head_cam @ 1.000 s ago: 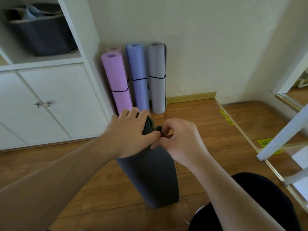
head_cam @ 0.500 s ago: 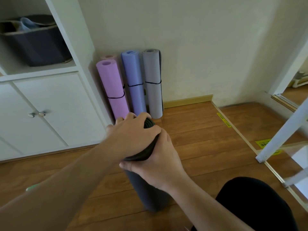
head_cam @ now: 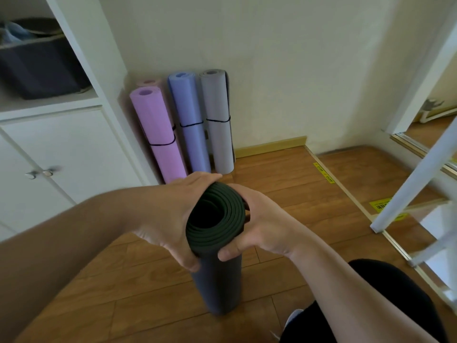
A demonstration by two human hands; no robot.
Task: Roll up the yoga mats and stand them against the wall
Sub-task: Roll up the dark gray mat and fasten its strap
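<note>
From the head camera, the dark mat (head_cam: 217, 256) stands on end on the wood floor (head_cam: 296, 194), well short of the wall (head_cam: 284, 70). The left hand (head_cam: 173, 219) and right hand (head_cam: 257, 224) wrap its top from either side. No strap shows on it, unlike the purple mat (head_cam: 158, 134), blue mat (head_cam: 190, 120) and grey mat (head_cam: 218, 120) leaning there; loosening either grip could let the coil spring open.

Matt foam dark mat (head_cam: 217, 280); glossy wood floor (head_cam: 284, 179)
</note>
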